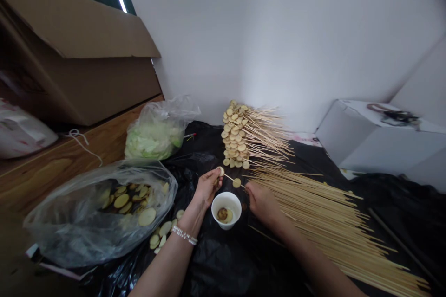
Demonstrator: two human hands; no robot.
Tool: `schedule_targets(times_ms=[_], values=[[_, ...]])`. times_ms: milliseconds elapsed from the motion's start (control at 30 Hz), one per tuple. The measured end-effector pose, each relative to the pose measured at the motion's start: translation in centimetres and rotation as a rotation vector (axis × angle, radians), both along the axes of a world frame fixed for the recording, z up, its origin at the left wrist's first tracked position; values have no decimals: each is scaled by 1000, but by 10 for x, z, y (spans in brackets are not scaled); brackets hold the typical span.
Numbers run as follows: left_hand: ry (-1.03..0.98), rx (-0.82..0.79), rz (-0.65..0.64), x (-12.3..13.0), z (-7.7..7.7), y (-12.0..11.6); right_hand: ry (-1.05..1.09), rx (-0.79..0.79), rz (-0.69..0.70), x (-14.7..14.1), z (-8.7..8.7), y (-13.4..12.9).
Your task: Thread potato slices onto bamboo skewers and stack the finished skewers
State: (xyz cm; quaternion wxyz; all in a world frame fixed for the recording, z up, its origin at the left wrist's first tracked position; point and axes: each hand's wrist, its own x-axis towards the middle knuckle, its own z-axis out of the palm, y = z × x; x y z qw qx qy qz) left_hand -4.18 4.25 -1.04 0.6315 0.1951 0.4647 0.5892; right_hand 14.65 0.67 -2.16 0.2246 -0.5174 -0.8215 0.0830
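Observation:
My left hand point(208, 186) pinches a round potato slice point(220, 171) at one end of a thin bamboo skewer point(230, 178). A second slice point(237, 183) sits threaded partway along that skewer. My right hand point(263, 204) holds the skewer's other end with its fingertips. Between my hands stands a white paper cup point(226, 209) holding potato slices. Beyond my hands lies a stack of finished skewers point(236, 137) with their slices piled together. A beaded bracelet point(184, 235) circles my left wrist.
A loose pile of bamboo skewers point(313, 216) spreads right over a black plastic sheet point(223, 260). To the left lie a clear bag of potato slices point(101, 213) and a bag of pale green leaves point(156, 132). A cardboard box point(69, 55) stands at the back left, a white box point(379, 134) at right.

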Motion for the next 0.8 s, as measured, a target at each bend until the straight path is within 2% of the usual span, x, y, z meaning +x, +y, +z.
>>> schedule_targets(times_ms=[133, 567, 667, 800], values=[[13, -28, -28, 2, -1, -1, -26, 29, -14, -1, -1, -1], [61, 40, -96, -2, -9, 1, -31, 23, -47, -6, -6, -5], [76, 52, -125, 0, -8, -1, -33, 48, -71, -8, -7, -5], [108, 69, -172, 4, -2, -4, 31, 7, -34, -9, -9, -3]])
